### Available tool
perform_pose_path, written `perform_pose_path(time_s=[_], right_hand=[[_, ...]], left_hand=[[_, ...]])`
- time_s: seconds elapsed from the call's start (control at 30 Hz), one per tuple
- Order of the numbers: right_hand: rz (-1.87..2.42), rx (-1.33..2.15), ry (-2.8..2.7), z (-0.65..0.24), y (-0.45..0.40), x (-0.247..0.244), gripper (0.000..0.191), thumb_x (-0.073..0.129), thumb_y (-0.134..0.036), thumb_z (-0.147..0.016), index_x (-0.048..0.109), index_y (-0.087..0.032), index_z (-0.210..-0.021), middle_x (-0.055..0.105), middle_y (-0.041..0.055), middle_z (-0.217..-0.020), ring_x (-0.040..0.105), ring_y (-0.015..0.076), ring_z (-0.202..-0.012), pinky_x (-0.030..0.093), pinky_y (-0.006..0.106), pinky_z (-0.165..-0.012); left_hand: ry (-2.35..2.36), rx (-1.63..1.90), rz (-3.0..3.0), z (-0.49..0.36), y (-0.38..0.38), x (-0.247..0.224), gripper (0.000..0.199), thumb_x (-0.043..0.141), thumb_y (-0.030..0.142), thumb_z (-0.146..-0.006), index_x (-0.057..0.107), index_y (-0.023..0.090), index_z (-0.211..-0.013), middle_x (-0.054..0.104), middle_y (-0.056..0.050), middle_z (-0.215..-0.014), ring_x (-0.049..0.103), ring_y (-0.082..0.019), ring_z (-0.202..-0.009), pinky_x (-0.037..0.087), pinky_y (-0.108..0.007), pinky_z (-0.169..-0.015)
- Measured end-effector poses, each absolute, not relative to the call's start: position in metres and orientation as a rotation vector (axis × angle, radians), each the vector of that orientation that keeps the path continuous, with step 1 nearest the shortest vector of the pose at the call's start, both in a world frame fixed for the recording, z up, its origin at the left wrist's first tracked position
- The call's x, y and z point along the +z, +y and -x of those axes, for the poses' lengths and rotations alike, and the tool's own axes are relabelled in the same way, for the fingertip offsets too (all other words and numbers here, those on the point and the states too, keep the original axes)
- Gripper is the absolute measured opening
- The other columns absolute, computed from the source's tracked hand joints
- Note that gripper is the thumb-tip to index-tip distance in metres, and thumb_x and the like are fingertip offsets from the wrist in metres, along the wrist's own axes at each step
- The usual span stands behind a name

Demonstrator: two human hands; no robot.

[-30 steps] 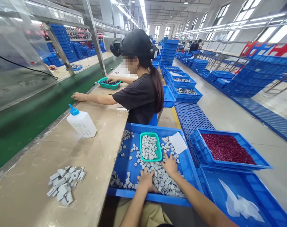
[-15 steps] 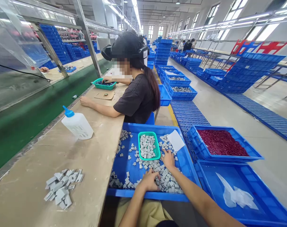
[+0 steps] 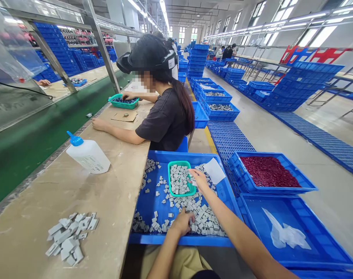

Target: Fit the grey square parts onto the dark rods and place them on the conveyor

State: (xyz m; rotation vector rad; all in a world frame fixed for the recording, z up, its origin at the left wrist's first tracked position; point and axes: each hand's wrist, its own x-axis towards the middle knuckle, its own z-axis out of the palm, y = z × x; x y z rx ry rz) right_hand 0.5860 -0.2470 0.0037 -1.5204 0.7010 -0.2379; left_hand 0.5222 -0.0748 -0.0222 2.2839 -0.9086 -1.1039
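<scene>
A blue crate (image 3: 156, 198) in front of me holds many small light-grey plastic pieces (image 3: 207, 221), loose and in heaps. Among them stands a green basket (image 3: 170, 182) filled with the same pieces. My left hand (image 3: 182, 222) rests on the heap at the crate's near side, its fingers curled inward; whatever lies under them is hidden. At the basket's right rim is my right hand (image 3: 200, 179), slightly blurred, with fingers drawn together and pointing left over the edge. Grey pieces show just under its fingertips, but I cannot make out what it grips.
A pile of larger grey parts (image 3: 71, 236) and a white bottle (image 3: 89, 155) are on the table (image 3: 112, 209) at left. White paper (image 3: 214, 171) lies in the crate. Right are a crate of dark-red pieces (image 3: 269, 172) and one with a plastic bag (image 3: 287, 232). A co-worker (image 3: 167, 112) sits ahead.
My right hand has moved from the grey pieces up and left to the basket's rim, its fingers closing together. My left hand stays on the heap, fingers more curled. The view shifts slightly.
</scene>
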Motion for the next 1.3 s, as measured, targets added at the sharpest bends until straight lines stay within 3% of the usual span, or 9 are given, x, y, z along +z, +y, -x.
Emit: perform_pose_path(time_s=[0.23, 0.4, 0.5, 0.63, 0.73, 0.8, 0.97, 1.1, 1.3], right_hand=[[1.919, -0.085, 0.791, -0.579, -0.244, 0.012, 0.039, 0.042, -0.042, -0.090, 0.052, -0.019, -0.121, 0.052, 0.0110, -0.125, 0.055, 0.0237, -0.106, 0.043, 0.043, -0.092], [2.222, 0.134, 0.913, -0.504, -0.261, -0.008, 0.070, 0.048, -0.049, -0.080, 0.033, -0.015, -0.139, 0.024, 0.0177, -0.147, 0.021, 0.0370, -0.135, 0.019, 0.050, -0.107], [2.291, 0.403, 0.931, -0.474, -0.248, -0.025, 0.107, 0.062, -0.064, -0.060, 0.021, -0.013, -0.144, 0.013, 0.0233, -0.149, 0.010, 0.0454, -0.135, 0.013, 0.062, -0.103], [2.368, 0.612, 0.890, -0.478, -0.210, -0.040, 0.126, 0.071, -0.068, -0.040, 0.018, -0.022, -0.145, 0.011, 0.0208, -0.151, 0.008, 0.0459, -0.135, 0.010, 0.068, -0.098], [2.444, 0.634, 0.977, -0.497, -0.189, -0.043, 0.126, 0.072, -0.063, -0.043, 0.015, -0.017, -0.145, 0.013, 0.0269, -0.148, 0.012, 0.0488, -0.132, 0.011, 0.072, -0.091], [2.518, 0.583, 0.976, -0.506, -0.182, -0.042, 0.117, 0.071, -0.058, -0.049, 0.020, -0.012, -0.143, 0.022, 0.0275, -0.145, 0.020, 0.0448, -0.130, 0.013, 0.065, -0.095], [2.604, 0.494, 0.887, -0.516, -0.185, -0.039, 0.103, 0.071, -0.054, -0.050, 0.036, -0.006, -0.134, 0.033, 0.0266, -0.136, 0.030, 0.0410, -0.123, 0.025, 0.052, -0.095], [2.587, 0.498, 0.820, -0.515, -0.203, -0.043, 0.097, 0.068, -0.057, -0.053, 0.039, -0.009, -0.132, 0.032, 0.0244, -0.138, 0.032, 0.0425, -0.122, 0.029, 0.052, -0.093], [2.476, 0.428, 0.890, -0.497, -0.246, -0.047, 0.091, 0.068, -0.049, -0.057, 0.033, -0.014, -0.133, 0.041, 0.0195, -0.125, 0.052, 0.0359, -0.106, 0.039, 0.042, -0.085]], left_hand=[[-0.598, -1.011, -2.350, -0.523, -0.073, -0.037, 0.022, 0.059, 0.032, -0.081, 0.059, 0.013, -0.092, 0.060, -0.006, -0.099, 0.057, -0.019, -0.091, 0.048, -0.040, -0.081], [-0.334, -0.799, -2.326, -0.536, -0.078, -0.025, 0.023, 0.056, 0.035, -0.084, 0.058, 0.013, -0.084, 0.060, -0.002, -0.081, 0.058, -0.015, -0.075, 0.050, -0.035, -0.073], [-0.261, -0.590, -2.298, -0.561, -0.091, 0.000, 0.029, 0.048, 0.039, -0.087, 0.057, 0.013, -0.095, 0.061, -0.005, -0.090, 0.058, -0.016, -0.081, 0.049, -0.037, -0.075], [-0.330, -0.421, -2.258, -0.597, -0.111, 0.034, 0.043, 0.037, 0.046, -0.089, 0.044, 0.018, -0.122, 0.053, -0.011, -0.122, 0.053, -0.020, -0.107, 0.044, -0.037, -0.089], [-0.373, -0.475, -2.320, -0.604, -0.109, 0.041, 0.060, 0.053, 0.048, -0.080, 0.036, 0.024, -0.132, 0.034, -0.012, -0.143, 0.033, -0.029, -0.130, 0.034, -0.041, -0.101], [-0.303, -0.578, -2.431, -0.597, -0.100, 0.034, 0.070, 0.061, 0.041, -0.074, 0.033, 0.022, -0.135, 0.025, -0.017, -0.147, 0.025, -0.039, -0.133, 0.028, -0.052, -0.103], [0.038, -0.932, -2.681, -0.559, -0.080, 0.003, 0.094, 0.074, 0.033, -0.058, 0.028, 0.013, -0.137, 0.023, -0.032, -0.142, 0.027, -0.053, -0.125, 0.031, -0.068, -0.090], [-0.087, -1.156, -2.657, -0.527, -0.091, -0.011, 0.094, 0.079, 0.031, -0.048, 0.038, 0.018, -0.132, 0.030, -0.026, -0.142, 0.035, -0.048, -0.123, 0.036, -0.063, -0.090], [-0.351, -1.163, -2.665, -0.511, -0.115, -0.019, 0.102, 0.078, 0.037, -0.049, 0.027, 0.021, -0.137, 0.032, -0.019, -0.141, 0.029, -0.042, -0.126, 0.038, -0.056, -0.090]])
